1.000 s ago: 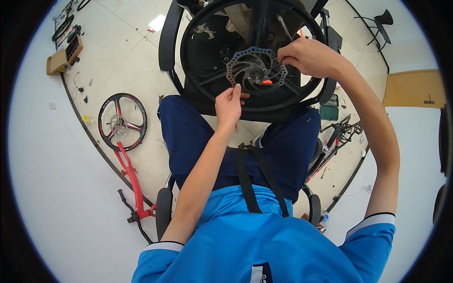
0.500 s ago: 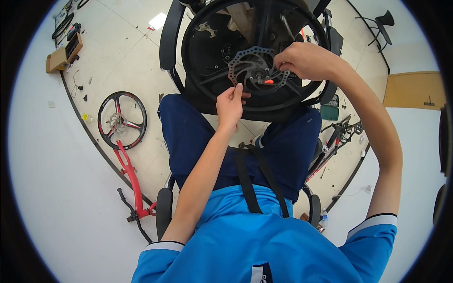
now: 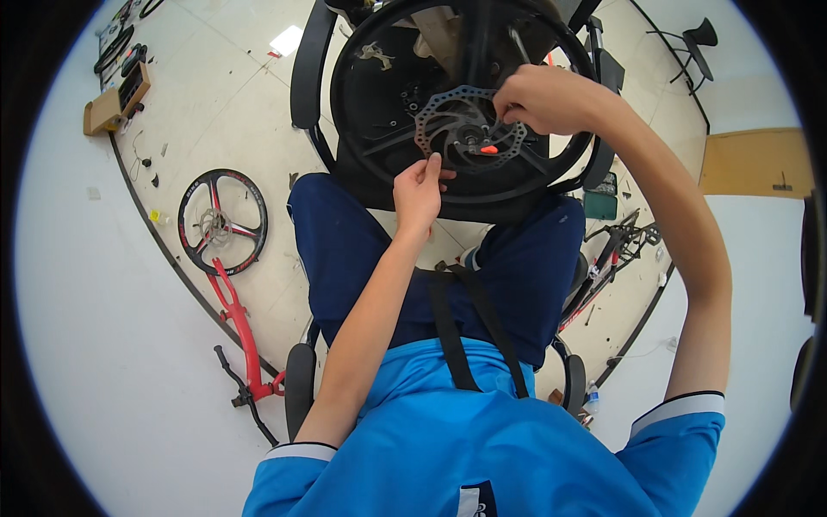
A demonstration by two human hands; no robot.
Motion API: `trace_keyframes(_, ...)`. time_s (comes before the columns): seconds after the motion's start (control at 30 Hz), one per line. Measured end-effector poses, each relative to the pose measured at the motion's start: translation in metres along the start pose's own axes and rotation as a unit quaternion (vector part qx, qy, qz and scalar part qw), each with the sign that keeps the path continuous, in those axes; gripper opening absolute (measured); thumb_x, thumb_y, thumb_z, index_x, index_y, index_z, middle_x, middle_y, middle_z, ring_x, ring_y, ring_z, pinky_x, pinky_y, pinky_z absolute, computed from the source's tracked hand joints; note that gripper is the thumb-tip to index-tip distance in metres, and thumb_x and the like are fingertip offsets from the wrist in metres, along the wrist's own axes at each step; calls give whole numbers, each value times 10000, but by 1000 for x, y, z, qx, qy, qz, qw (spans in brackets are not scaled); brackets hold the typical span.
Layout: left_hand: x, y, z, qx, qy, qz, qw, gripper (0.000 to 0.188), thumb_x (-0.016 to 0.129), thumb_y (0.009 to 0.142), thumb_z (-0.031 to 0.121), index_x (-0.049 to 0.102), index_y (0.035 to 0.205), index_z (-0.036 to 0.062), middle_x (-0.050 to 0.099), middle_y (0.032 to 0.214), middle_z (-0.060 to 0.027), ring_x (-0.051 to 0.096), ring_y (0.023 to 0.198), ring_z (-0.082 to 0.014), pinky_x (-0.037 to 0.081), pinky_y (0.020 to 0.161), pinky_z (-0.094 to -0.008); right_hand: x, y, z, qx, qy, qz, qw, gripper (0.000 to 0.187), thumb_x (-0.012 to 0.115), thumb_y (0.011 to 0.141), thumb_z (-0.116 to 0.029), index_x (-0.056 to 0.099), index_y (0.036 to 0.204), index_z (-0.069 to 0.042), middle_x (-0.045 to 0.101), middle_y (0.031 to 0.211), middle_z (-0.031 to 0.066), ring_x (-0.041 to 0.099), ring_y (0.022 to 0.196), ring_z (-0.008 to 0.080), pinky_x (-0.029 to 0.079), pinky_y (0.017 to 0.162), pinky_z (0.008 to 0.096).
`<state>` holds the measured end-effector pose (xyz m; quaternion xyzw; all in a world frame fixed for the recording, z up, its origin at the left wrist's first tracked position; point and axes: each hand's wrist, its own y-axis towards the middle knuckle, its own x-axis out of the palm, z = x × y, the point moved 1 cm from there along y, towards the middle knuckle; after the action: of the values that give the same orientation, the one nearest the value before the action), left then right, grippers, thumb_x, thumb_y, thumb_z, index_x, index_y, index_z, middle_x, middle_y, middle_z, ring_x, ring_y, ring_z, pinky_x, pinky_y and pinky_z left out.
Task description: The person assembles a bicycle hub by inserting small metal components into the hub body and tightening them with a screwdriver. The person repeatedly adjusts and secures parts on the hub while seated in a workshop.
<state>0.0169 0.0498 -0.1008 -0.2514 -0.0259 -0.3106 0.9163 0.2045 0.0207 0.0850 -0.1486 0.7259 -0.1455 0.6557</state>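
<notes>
A black bicycle wheel (image 3: 379, 161) lies flat on the black seat of a chair before my knees. At its hub sits a silver brake disc (image 3: 428, 116) with holes round its rim. Thumb and fingers of my left hand (image 3: 419, 191) are closed on the disc's near left edge. My right hand (image 3: 541, 99) is bent over the disc's far right edge with its fingers closed; what they hold is hidden beneath them. Next to the hub, a small orange-red piece (image 3: 489, 150) shows on the disc.
Small metal parts and a silver bracket (image 3: 376, 55) lie on the seat, seen through the wheel. A second wheel (image 3: 223, 222) and a red frame (image 3: 244, 332) rest at the left wall. An open cardboard box (image 3: 108, 109) stands far left; a green case (image 3: 600, 202) lies right.
My right hand has shifted slightly up and left over the disc's edge, its fingers still closed. My left hand keeps its place on the near edge.
</notes>
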Motion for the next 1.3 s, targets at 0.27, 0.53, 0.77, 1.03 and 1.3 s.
trace_keyframes(0.27,3,0,-3,8,-10,2,1000,369,538,987,296,669,888,-34,702,799,-68,538,660,-95,451,658,-257,75,-47,-18,79,202,294,931,123,599,863,-100,647,936,-14,658,846,185,631,797,373,506,712,407)
trace_keyframes(0.53,0,2,-5,4,2,-1,1000,381,531,992,352,668,897,10,699,838,-51,539,667,-74,433,619,-227,191,11,-92,251,525,518,627,130,511,988,-127,569,1011,-12,536,696,43,469,580,86,401,537,237)
trace_keyframes(0.77,3,0,0,-1,-1,10,1000,369,532,993,320,662,880,-7,689,808,-57,528,644,-79,422,580,-236,188,20,-101,212,640,491,551,161,454,1024,-170,525,960,-39,450,733,-37,392,628,35,339,554,186)
trace_keyframes(1.03,-1,2,-3,-8,5,-15,1000,366,530,993,348,670,894,25,700,843,-43,535,677,-69,428,613,-225,176,2,-101,214,496,528,656,162,521,976,-152,557,913,-8,482,689,24,431,640,87,389,586,248)
trace_keyframes(1.3,-1,2,-3,-10,8,-9,1000,371,528,992,352,671,909,20,704,866,-52,527,673,-71,430,623,-228,107,-45,-31,101,196,358,907,109,560,923,-127,578,936,-20,602,815,139,587,775,357,471,684,400)
